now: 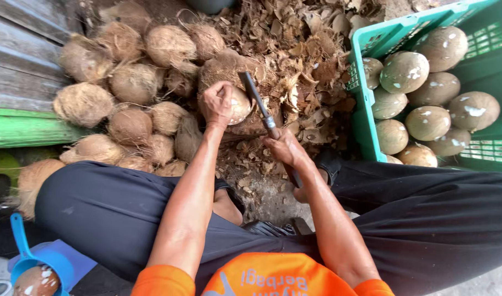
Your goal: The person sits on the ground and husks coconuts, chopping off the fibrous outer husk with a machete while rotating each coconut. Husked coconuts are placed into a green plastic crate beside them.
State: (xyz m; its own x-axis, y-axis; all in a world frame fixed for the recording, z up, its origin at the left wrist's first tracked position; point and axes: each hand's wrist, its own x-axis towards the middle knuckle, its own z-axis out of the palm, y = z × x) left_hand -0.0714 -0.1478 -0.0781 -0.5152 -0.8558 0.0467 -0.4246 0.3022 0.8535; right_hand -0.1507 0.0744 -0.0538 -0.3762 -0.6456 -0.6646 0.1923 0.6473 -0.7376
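My left hand (217,103) grips a partly peeled coconut (240,105) and holds it down on a husk-covered block (229,68) between my knees. My right hand (284,148) is closed around the wooden handle of a knife (257,101), whose dark blade rests against the coconut's right side. A heap of brown, hairy coconuts (133,82) lies to the left of my left hand. Peeled, pale coconuts (426,123) fill a green plastic crate (366,126) at the right.
Dry husk shavings (306,66) cover the ground ahead. Grey planks and a green board (21,129) run along the left. A blue scoop (21,241) and a coconut piece sit at the lower left. My legs in dark trousers spread to both sides.
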